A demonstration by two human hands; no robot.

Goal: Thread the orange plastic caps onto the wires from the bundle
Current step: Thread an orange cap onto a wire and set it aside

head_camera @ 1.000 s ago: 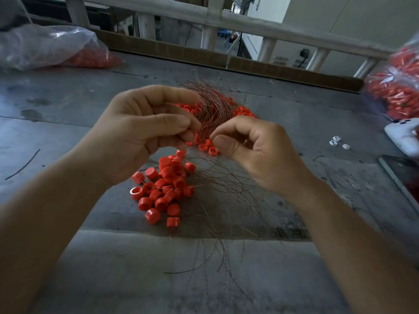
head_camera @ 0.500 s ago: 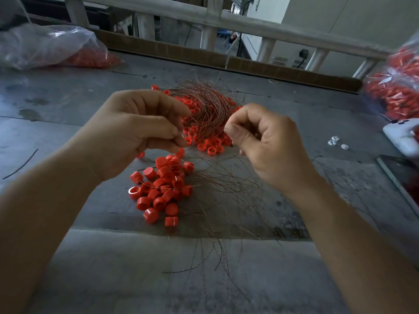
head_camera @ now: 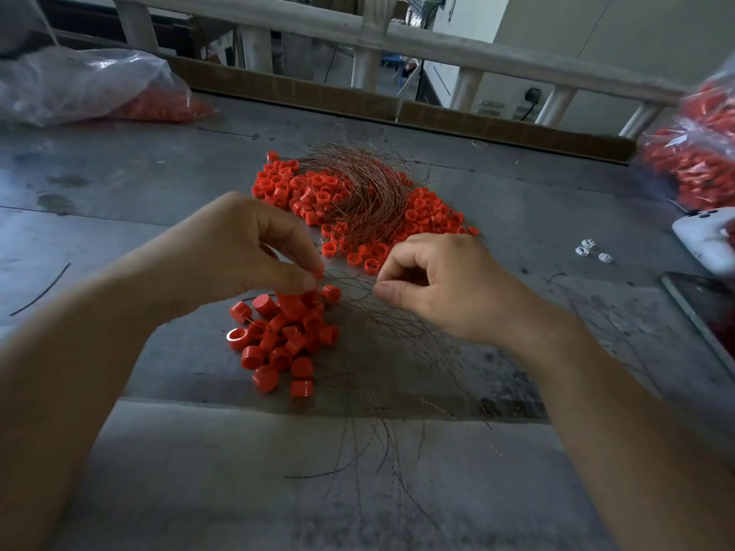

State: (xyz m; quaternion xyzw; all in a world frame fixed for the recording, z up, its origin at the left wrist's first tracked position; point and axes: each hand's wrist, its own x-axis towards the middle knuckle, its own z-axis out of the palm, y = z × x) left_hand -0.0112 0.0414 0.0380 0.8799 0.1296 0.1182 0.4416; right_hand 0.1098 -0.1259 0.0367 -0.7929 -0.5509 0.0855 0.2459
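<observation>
Orange caps [head_camera: 159, 109] are kept in a left bag [head_camera: 79, 85] and a right bag [head_camera: 700, 161]. Over the table [head_camera: 159, 173], one cap [head_camera: 318, 274] is pinched by the left hand [head_camera: 238, 256]; a wire [head_camera: 350, 278], stretched sideways, is pinched by the right hand [head_camera: 449, 288], near the bundle [head_camera: 366, 188].

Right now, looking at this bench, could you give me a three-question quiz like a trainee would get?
1. True or false: the wire bundle lies on the far heap of orange caps.
2. What does the left hand pinch? A a screw; B an orange cap; C a coin.
3. Fill in: the three small white pieces lie on the table to the ___ of the right hand.
Key: 1 true; 2 B; 3 right.
</observation>
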